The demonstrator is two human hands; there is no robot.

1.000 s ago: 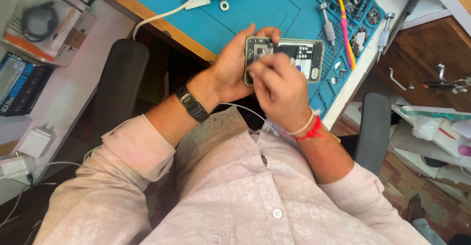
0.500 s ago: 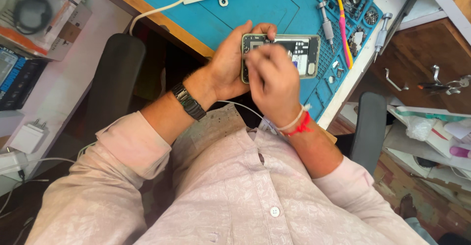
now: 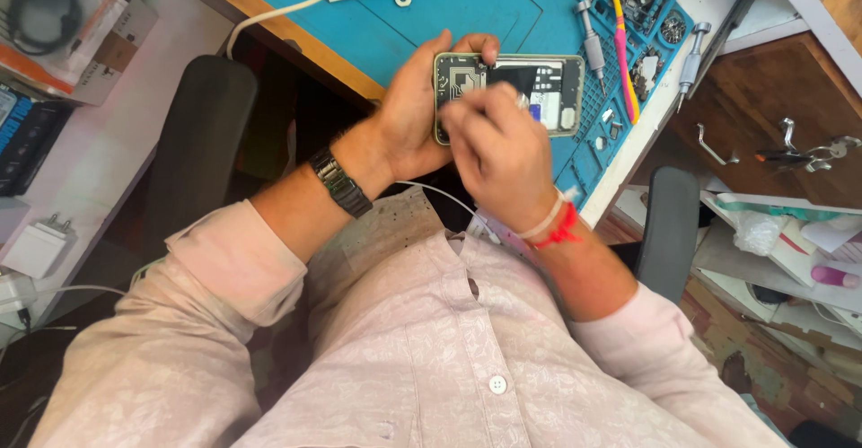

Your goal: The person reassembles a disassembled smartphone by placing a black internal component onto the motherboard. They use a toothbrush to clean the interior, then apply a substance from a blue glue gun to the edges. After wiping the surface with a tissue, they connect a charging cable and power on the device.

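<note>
My left hand (image 3: 415,114) grips the opened phone (image 3: 508,89) by its end, steadying it above the blue mat (image 3: 467,8), while my right hand (image 3: 499,147) pinches at its board, exact hold hidden.

Opened phone (image 3: 539,84): left end hidden behind left hand (image 3: 422,111); lower middle covered by right hand (image 3: 498,147). Right hand fingertips blurred; whatever they pinch is too small to tell. Components inside phone too small to identify. Blue work mat (image 3: 467,8): cut off at top edge. White cable (image 3: 296,8): far end hidden past table (image 3: 287,39) edge. Small parts in mat tray at top right: too small to tell.
</note>
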